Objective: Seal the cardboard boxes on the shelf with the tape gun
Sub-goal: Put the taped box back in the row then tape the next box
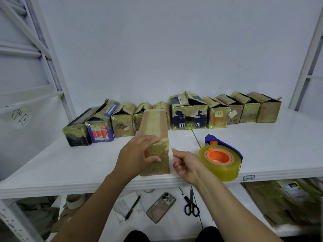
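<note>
— Box [155,123]?
— Front of shelf [70,163]. L grip [138,152] curled over its near top edge, thumb on front.
— R?
— R grip [187,165] curled, pinching thin tape strip [170,145] beside box. Tape gun [222,158] lies just right.

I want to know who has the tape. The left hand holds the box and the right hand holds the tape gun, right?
Not quite. The right hand does not hold the tape gun; it lies on the shelf beside that wrist, as the head view shows. The hand seems to pinch a thin tape strip. The left hand does hold the box.
</note>
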